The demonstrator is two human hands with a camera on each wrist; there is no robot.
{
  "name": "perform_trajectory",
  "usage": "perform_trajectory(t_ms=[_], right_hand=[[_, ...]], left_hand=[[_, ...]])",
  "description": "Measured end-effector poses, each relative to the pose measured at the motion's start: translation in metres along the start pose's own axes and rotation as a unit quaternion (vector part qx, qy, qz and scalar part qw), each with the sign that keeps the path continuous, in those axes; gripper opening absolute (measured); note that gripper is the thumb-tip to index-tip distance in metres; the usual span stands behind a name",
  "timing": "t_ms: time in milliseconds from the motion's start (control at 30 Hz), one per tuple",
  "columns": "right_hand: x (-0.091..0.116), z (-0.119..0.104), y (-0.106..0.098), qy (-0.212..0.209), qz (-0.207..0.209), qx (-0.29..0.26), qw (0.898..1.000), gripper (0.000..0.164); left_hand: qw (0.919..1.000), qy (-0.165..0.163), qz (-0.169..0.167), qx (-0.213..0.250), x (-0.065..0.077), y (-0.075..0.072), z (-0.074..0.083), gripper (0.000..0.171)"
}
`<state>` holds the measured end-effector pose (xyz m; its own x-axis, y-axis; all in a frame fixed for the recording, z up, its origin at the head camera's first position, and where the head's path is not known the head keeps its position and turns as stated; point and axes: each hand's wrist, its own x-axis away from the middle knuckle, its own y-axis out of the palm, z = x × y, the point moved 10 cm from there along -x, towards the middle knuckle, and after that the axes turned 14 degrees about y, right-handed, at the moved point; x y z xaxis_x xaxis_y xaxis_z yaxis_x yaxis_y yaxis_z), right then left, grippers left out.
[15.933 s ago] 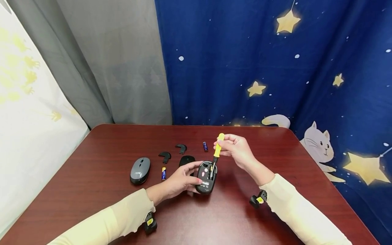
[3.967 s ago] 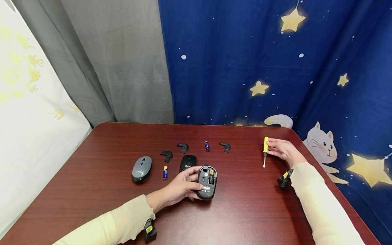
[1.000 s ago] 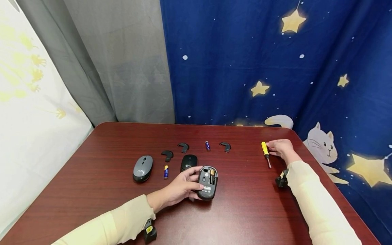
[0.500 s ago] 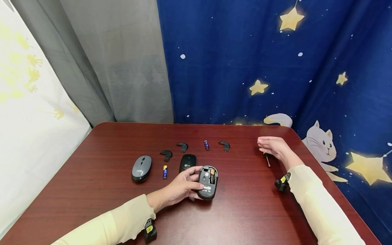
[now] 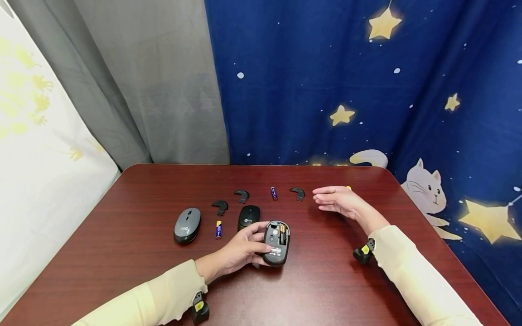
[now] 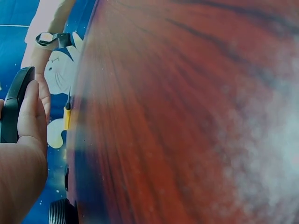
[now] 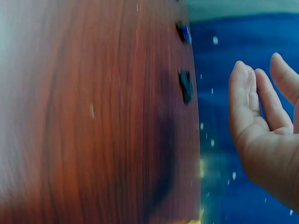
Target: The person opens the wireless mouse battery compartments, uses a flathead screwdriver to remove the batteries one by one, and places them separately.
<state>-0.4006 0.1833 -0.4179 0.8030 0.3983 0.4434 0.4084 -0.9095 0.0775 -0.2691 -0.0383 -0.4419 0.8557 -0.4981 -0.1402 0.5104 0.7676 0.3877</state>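
Note:
In the head view my left hand [image 5: 243,249] grips a black computer mouse [image 5: 276,248] by its left side, underside up. Its battery bay lies uncovered with a battery [image 5: 282,235] inside. My right hand [image 5: 340,202] hovers over the table, fingers extended and holding nothing, just right of a black battery cover [image 5: 298,194]. Behind that hand only the yellow tip of the screwdriver [image 5: 348,187] shows; in the left wrist view more of the screwdriver [image 6: 67,112] is visible. The right wrist view shows the right hand [image 7: 261,126] with its fingers apart.
A grey mouse [image 5: 187,226] and another black mouse [image 5: 249,215] rest on the brown table [image 5: 318,290]. Two more covers [image 5: 220,207], a blue-and-yellow battery [image 5: 218,230] and a dark blue battery [image 5: 274,193] lie around them. Curtains hang beyond the table's far edge.
The right hand has put the screwdriver down at the right, let go and moved left. Since the earliest frame a third cover lies on the table. The left hand still holds the mouse.

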Motion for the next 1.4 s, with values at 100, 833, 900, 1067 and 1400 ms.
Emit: perform_trajectory(t_ms=[100,833,900,1067,1400], right_hand=[[0.001,0.0,0.02,-0.003,-0.022,0.006,1.0,0.037],[0.014,0.001,0.118,-0.02,-0.164,0.135,0.977,0.045],[0.016,0.002,0.122,-0.027,-0.177,0.143,0.973,0.043],[0.019,0.0,0.131,-0.057,-0.199,0.192,0.959,0.041],[0.022,-0.002,0.14,-0.089,-0.192,0.268,0.94,0.037]], left_hand=[[1.0,0.001,0.001,0.001,0.0,0.0,0.0,0.07],[1.0,-0.007,0.004,0.002,0.001,0.001,-0.001,0.068],[0.9999,-0.008,0.005,0.003,0.002,0.001,-0.001,0.068],[0.9999,-0.013,0.006,0.009,0.003,0.001,-0.003,0.07],[0.9997,-0.017,0.005,0.013,0.004,0.002,-0.005,0.069]])
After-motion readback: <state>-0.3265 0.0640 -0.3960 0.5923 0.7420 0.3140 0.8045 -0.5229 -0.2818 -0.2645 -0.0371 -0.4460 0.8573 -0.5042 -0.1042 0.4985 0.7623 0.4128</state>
